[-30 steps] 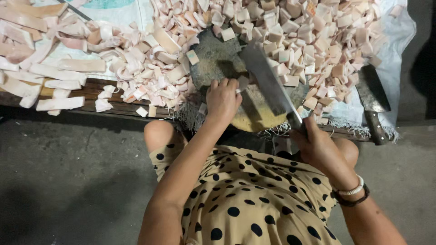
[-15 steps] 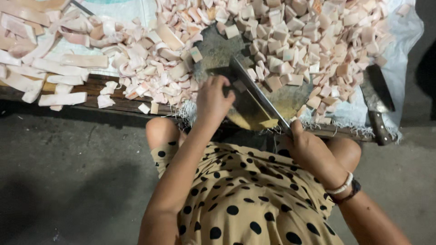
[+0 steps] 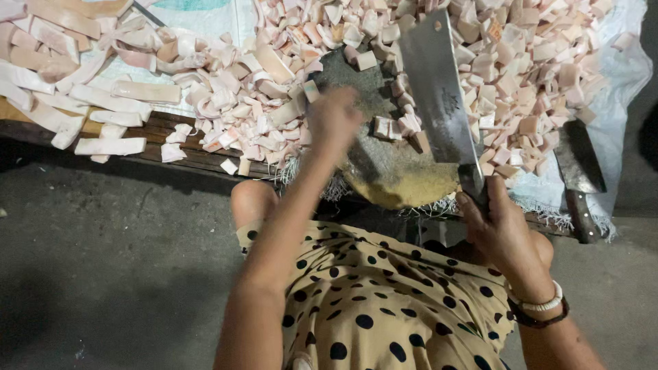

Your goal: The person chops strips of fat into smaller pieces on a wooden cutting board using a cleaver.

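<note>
My right hand [image 3: 504, 229] grips the handle of a broad grey steel cleaver [image 3: 436, 89], its blade raised in the upper centre over the worn round chopping block [image 3: 397, 175]. My left hand [image 3: 334, 123], blurred, hovers at centre beside small pale pink cut chunks [image 3: 394, 127]; I cannot tell its grip.

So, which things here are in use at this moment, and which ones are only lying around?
In use:
- cleaver, raised in the right hand
- round chopping block
- cut pieces on the block, by the blurred left hand

Lying about:
- second cleaver on the right
- long uncut strips
- heap of cut pink pieces
- white sheet
</note>
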